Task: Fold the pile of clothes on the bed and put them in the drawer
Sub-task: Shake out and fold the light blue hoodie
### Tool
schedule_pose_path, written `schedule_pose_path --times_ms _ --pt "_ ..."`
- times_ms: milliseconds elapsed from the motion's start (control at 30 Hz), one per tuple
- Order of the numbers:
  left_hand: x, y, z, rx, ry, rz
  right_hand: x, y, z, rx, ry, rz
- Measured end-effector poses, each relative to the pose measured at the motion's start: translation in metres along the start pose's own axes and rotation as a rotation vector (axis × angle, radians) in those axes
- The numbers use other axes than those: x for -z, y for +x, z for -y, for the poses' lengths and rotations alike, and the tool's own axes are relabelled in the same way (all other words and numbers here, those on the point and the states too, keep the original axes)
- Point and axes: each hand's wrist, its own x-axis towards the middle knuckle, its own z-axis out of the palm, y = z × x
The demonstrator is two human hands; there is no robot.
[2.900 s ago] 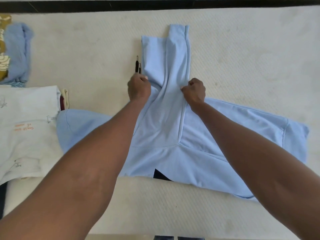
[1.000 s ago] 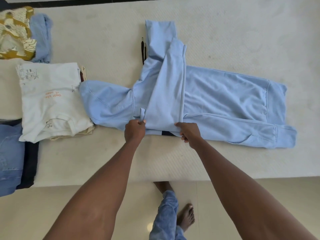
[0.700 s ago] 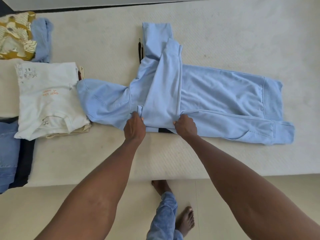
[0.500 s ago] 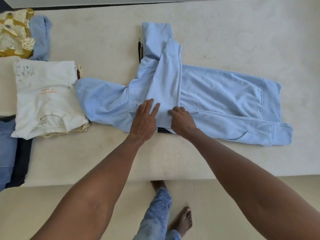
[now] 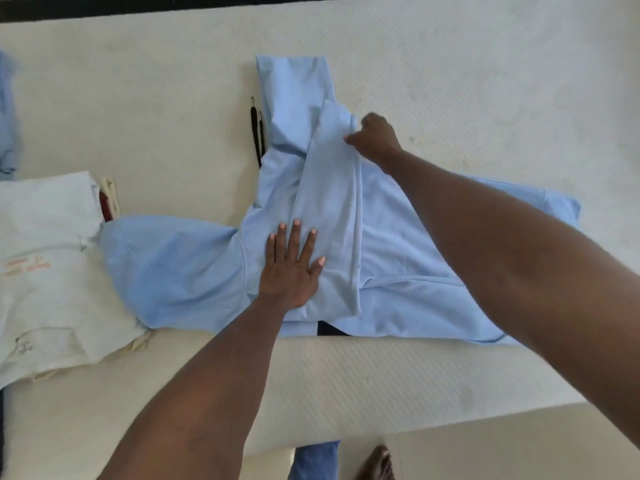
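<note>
A light blue hoodie [image 5: 194, 268] lies spread on the cream bed [image 5: 450, 81], its hood to the left and one sleeve folded across the body. My left hand [image 5: 291, 268] presses flat on the folded sleeve near the chest, fingers straight. At the sleeve's far end my right hand [image 5: 375, 136] pinches the cuff edge, with my forearm crossing over the hoodie's right part. The other sleeve [image 5: 294, 84] points away from me. Two black drawstring ends [image 5: 257, 129] stick out beside it.
A folded white shirt [image 5: 45, 258] on a stack of clothes lies at the left, touching the hood. Blue cloth [image 5: 7, 109] shows at the far left edge. The bed's near edge runs below the hoodie; my foot [image 5: 377, 462] and jeans leg stand on the floor.
My right hand left the near hem and moved up to the cuff of the folded sleeve. My left hand slid up and lies flat on the sleeve. The view moved closer.
</note>
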Motion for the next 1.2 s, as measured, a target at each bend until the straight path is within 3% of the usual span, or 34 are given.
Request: schedule_pose_path --times_ms 133,333,567,667,833,900,967,1000,1067,1133,1200 --pt "0.001 0.009 0.002 0.055 -0.028 0.103 -0.010 0.029 0.026 -0.178 0.118 0.066" --pt "0.006 0.011 -0.001 0.063 -0.016 0.166 -0.002 0.029 0.038 -0.182 0.357 0.023" --pt "0.014 0.004 -0.009 0.067 0.047 0.140 0.029 -0.036 0.053 0.075 0.007 -0.030" --pt "0.021 -0.006 -0.017 0.077 0.069 0.046 0.046 -0.102 0.050 0.252 -0.111 -0.094" --pt "0.034 -0.067 -0.048 -0.100 0.021 -0.404 0.086 -0.222 0.026 0.641 0.008 -0.201" --pt "0.039 -0.088 -0.064 0.034 -0.241 -0.470 0.107 -0.261 0.011 0.669 0.015 -0.133" --pt "0.066 -0.097 -0.080 0.512 -0.872 -0.526 0.124 -0.289 -0.009 0.640 -0.061 -0.027" --pt "0.080 -0.097 -0.082 0.729 -1.244 -0.496 0.129 -0.297 -0.021 0.606 -0.120 0.024" --pt "0.099 -0.098 -0.081 0.904 -1.787 -0.292 0.136 -0.315 -0.051 0.558 -0.239 0.106" --pt "0.115 -0.102 -0.083 0.850 -1.857 -0.084 0.136 -0.329 -0.084 0.616 -0.247 0.127" --pt "0.114 -0.100 -0.092 0.792 -1.725 -0.028 0.132 -0.337 -0.121 0.721 -0.302 0.048"
